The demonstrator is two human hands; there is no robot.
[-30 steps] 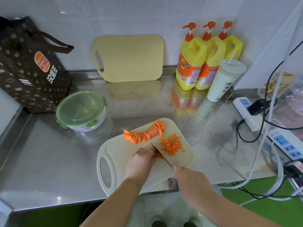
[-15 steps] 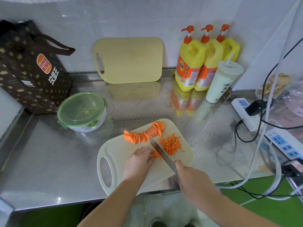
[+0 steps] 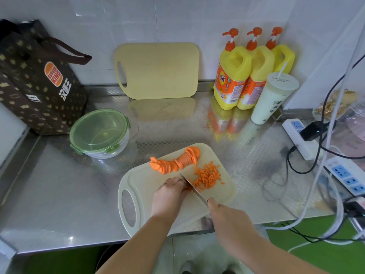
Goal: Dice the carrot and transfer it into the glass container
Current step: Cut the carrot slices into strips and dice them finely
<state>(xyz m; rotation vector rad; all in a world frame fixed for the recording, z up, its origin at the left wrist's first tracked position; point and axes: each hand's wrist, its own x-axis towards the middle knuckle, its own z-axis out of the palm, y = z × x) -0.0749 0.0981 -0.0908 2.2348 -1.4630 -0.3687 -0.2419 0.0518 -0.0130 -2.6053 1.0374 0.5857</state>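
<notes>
While the left hand (image 3: 167,194) holds carrot pieces (image 3: 187,189) under curled fingers and the right hand (image 3: 227,216) grips the knife (image 3: 194,190), keep cuts narrow, fingertips tucked.

The far side in front of me is a white tiled wall (image 3: 177,20), glossy, with pale glare. A steel counter (image 3: 59,194), dimpled in its middle, meets the wall and mirrors what stands on it. A brown paper bag (image 3: 39,82) stands at the far left. A yellow board (image 3: 158,72) leans on the wall. At the far right are three yellow soap bottles (image 3: 256,76) and a lidded cup (image 3: 272,99). Power strips (image 3: 304,145) and cables (image 3: 296,171) crowd the right edge. Below the near edge I see green floor (image 3: 316,256).
</notes>
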